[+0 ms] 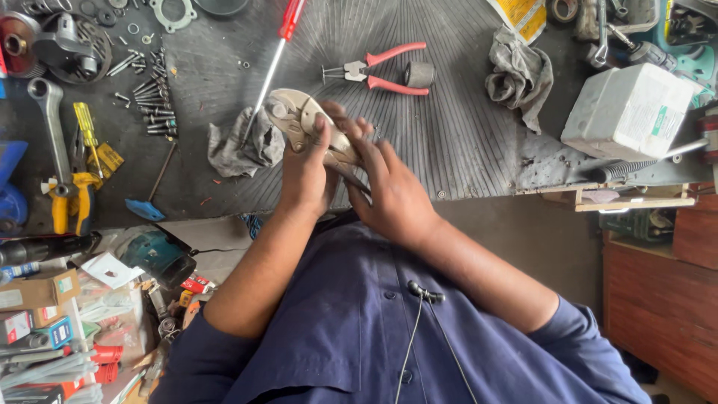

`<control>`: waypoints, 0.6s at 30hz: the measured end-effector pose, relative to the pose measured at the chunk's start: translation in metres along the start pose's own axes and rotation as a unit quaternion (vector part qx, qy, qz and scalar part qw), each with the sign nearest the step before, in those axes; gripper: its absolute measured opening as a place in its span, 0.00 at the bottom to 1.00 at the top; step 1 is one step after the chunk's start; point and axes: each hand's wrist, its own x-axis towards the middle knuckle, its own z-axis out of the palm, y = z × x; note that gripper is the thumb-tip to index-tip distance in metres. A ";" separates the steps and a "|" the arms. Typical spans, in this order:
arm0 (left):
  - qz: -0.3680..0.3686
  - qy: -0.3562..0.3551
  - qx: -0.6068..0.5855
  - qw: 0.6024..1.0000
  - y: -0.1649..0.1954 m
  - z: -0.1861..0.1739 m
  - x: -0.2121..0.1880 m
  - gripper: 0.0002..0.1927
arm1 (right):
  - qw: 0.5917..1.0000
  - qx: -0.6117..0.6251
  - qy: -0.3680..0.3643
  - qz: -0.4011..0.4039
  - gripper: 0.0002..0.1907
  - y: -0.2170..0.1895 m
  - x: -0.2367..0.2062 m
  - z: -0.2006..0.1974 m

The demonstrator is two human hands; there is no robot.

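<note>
Locking pliers [299, 120] gripped between both hands (above ribbed mat [449, 135])

Both hands sit bunched over the near edge of the ribbed mat [449, 142]. Beside them a grey rag [241, 146] crowds one flank, with the red-handled screwdriver [273, 63] slanting above it. Straight ahead, the red-handled pliers [378, 71] and a small dark cylinder [419, 74] bar the way. The open lane runs across bare mat toward the crumpled cloth [520, 75] and white box [628, 111].
</note>
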 end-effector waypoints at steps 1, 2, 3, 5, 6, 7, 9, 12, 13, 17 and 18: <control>-0.020 0.005 -0.044 0.999 -0.003 -0.004 -0.001 0.23 | 0.994 0.033 -0.055 0.087 0.37 -0.002 -0.004 0.003; -0.038 0.009 -0.087 0.995 -0.004 -0.007 -0.002 0.20 | 0.977 0.067 -0.109 0.171 0.38 -0.002 -0.009 0.006; -0.053 -0.015 -0.081 0.995 -0.004 -0.009 -0.004 0.19 | 0.948 0.101 -0.161 0.254 0.38 0.001 -0.013 0.008; -0.094 -0.065 -0.070 0.991 0.000 -0.009 -0.006 0.18 | 0.903 0.278 -0.231 0.230 0.25 0.009 -0.022 0.011; -0.119 -0.090 -0.062 0.987 0.003 -0.006 -0.006 0.19 | 0.869 0.363 -0.260 0.213 0.19 0.013 -0.025 0.013; -0.145 -0.113 -0.056 0.981 0.008 -0.003 -0.006 0.19 | 0.858 0.412 -0.243 0.188 0.17 0.016 -0.030 0.016; -0.114 -0.115 0.038 0.986 0.018 0.008 -0.005 0.23 | 0.825 0.506 -0.211 0.137 0.15 0.017 -0.037 0.022; 0.072 -0.045 0.249 0.965 0.037 0.022 -0.003 0.31 | 0.744 0.585 -0.095 0.307 0.09 0.009 -0.046 0.032; 0.132 -0.008 0.278 0.951 0.043 0.024 -0.003 0.29 | 0.775 0.524 -0.080 0.346 0.08 0.006 -0.048 0.034; 0.196 -0.027 0.453 0.869 0.061 0.017 -0.007 0.17 | 0.870 0.346 -0.040 0.349 0.08 -0.002 -0.056 0.030; 0.195 -0.037 0.471 0.860 0.062 0.014 -0.010 0.15 | 0.892 0.319 -0.043 0.318 0.09 -0.003 -0.058 0.027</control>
